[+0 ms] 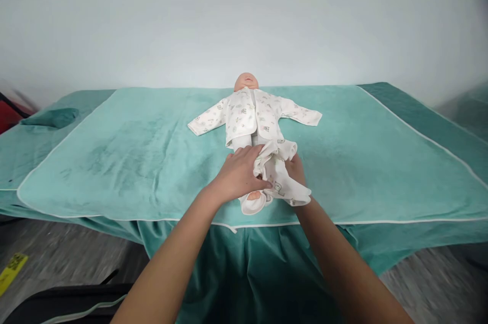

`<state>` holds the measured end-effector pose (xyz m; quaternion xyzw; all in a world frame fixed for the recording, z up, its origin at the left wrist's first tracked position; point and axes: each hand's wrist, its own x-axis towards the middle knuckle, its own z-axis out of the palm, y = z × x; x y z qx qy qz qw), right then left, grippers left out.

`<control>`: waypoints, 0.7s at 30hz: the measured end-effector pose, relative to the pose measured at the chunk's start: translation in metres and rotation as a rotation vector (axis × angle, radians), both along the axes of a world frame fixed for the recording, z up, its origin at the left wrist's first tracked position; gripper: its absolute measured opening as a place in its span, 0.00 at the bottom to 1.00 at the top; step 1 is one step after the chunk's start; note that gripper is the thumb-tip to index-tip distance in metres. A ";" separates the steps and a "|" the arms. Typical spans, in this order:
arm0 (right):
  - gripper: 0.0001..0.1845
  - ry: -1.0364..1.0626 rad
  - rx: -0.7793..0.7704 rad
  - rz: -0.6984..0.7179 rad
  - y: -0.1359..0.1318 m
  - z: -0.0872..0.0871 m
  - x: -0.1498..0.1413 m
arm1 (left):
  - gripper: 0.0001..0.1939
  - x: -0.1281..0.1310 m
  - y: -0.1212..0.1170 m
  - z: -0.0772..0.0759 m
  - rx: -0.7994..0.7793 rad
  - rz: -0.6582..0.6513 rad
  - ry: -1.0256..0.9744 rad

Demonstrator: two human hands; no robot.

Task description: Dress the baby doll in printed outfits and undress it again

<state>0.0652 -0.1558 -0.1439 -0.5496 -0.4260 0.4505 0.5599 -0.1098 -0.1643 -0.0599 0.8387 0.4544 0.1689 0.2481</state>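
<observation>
A baby doll (246, 81) lies on its back, its head away from me. It wears a white printed jacket (241, 113) with both sleeves spread sideways. Around the doll's lower legs is a bunched pair of white printed baby trousers (280, 182). My left hand (241, 171) is closed on the gathered cloth, thumb toward me, at the doll's legs. On the other side, my right hand (296, 167) is partly behind the trousers, and a loose trouser leg drapes over its wrist. The cloth hides most of that hand's fingers. One doll foot (253, 196) shows at the near end.
A green plush cover (125, 161) with white piping spreads over the table and hangs down its front. Behind it stands a white wall (244, 29). A black item (57, 303) with a pale cord is at lower left, near a yellow floor label (13, 270).
</observation>
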 end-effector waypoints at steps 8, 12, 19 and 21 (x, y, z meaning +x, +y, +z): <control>0.23 0.269 0.029 0.163 -0.013 -0.002 0.017 | 0.20 0.008 0.010 -0.001 -0.007 0.019 -0.047; 0.29 0.358 -0.014 0.215 -0.017 -0.002 0.015 | 0.21 0.013 0.014 -0.008 0.105 0.127 -0.091; 0.26 0.341 0.087 0.164 -0.009 -0.005 0.005 | 0.19 0.019 0.010 -0.013 0.178 0.199 -0.112; 0.26 0.291 0.073 0.146 -0.007 -0.008 0.005 | 0.20 0.021 0.009 -0.013 0.192 0.214 -0.085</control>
